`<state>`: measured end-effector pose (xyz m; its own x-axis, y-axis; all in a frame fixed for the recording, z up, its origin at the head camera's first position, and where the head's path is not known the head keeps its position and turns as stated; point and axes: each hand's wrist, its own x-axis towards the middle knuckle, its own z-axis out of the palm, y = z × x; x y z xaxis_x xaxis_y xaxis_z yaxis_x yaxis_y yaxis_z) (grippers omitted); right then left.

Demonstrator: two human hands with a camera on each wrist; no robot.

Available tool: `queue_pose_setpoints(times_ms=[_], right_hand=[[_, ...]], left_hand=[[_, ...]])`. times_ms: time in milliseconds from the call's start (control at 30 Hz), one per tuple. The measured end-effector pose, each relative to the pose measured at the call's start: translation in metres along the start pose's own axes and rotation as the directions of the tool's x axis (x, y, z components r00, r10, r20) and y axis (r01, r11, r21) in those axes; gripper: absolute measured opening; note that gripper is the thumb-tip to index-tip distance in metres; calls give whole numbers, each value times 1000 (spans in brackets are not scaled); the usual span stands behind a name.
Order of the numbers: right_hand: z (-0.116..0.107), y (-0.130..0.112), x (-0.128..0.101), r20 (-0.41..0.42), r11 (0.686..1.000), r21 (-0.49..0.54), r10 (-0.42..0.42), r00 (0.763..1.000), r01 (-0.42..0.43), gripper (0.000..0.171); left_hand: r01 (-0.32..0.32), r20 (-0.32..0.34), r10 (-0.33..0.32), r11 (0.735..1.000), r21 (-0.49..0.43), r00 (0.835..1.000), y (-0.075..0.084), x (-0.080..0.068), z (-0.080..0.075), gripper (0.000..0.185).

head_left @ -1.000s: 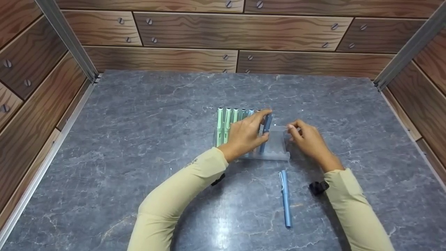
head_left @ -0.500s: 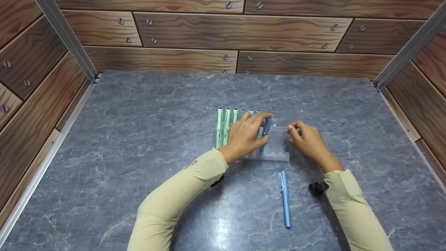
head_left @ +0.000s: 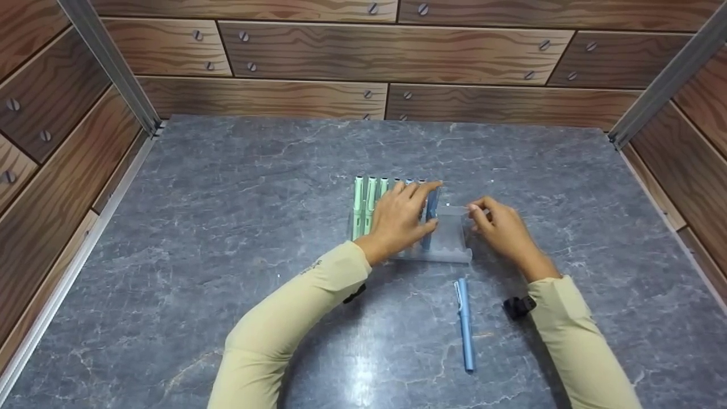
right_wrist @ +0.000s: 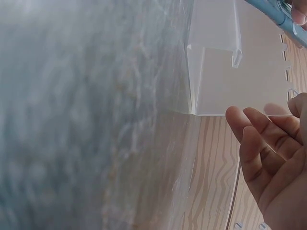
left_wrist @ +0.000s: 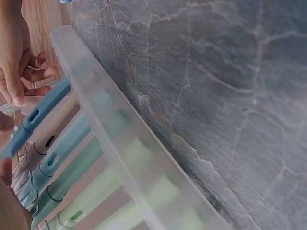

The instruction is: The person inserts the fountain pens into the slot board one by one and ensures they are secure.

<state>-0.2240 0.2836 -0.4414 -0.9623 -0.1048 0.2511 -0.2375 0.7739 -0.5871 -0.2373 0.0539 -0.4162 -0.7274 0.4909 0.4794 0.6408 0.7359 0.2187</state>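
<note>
1. Step in hand, as judged: seating a dark blue pen [head_left: 431, 218] into the clear pen rack [head_left: 451, 253] at mid worktop [head_left: 227, 227], next to the green and teal pens [head_left: 363, 207] already slotted.
2. Left hand [head_left: 400, 221]: grip narrow, fingers curled round the dark blue pen, holding it along the rack's notches.
3. Right hand [head_left: 502, 227]: fingertips curled at the rack's right edge, apparently steadying it; true pinch or mere touch cannot be told.
4. Spare light blue pen [head_left: 466, 324] lying loose on the worktop, near side of the rack, well apart from both hands.
5. Next move, as judged: press the pen level into its notch, keep the rack from sliding.
6. Hidden or unclear: pen's lower end and notch behind the left hand; rack translucent, outline faint; right wrist view blurred.
</note>
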Motion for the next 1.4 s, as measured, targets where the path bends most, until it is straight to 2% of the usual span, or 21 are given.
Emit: queue_pose_setpoints(times_ms=[133, 300, 500, 633, 733, 900, 1033, 1200, 1400], right_hand=[[0, 0, 1, 0, 1000, 5, -5, 1000, 5, 25], [0, 0, 0, 1, 1000, 16, 1, 1000, -1, 25], [1, 0, 1, -3, 1000, 15, -1, 1000, 1, 26], [0, 0, 1, 2, 1000, 19, -1, 1000, 1, 27], [0, 0, 1, 4, 1000, 20, -1, 1000, 1, 27], [0, 1, 1, 0, 1000, 24, -1, 1000, 1, 26], [-1, 0, 0, 13, 999, 36, 15, 1000, -16, 28], [-1, 0, 0, 25, 999, 42, 27, 999, -28, 31], [0, 0, -1, 16, 999, 43, 22, 1000, -22, 29]], left_hand=[[-14, -5, 14, 1000, -9, 1000, -1, -2, 0, 63], [-17, 21, 18, 999, -36, 1000, 0, -4, 0, 63], [1, 64, 7, 993, -119, 998, 8, -8, 0, 65], [43, 120, -19, 978, -205, 993, 17, -12, 0, 64], [69, 169, -29, 970, -234, 985, 22, -16, 0, 64], [76, 243, -9, 960, -270, 970, 31, -22, 0, 65], [83, 340, 25, 950, -301, 940, 37, -27, 3, 67], [90, 479, 84, 940, -329, 874, 43, -34, 9, 71], [79, 589, 118, 951, -298, 799, 46, -40, 16, 75]])
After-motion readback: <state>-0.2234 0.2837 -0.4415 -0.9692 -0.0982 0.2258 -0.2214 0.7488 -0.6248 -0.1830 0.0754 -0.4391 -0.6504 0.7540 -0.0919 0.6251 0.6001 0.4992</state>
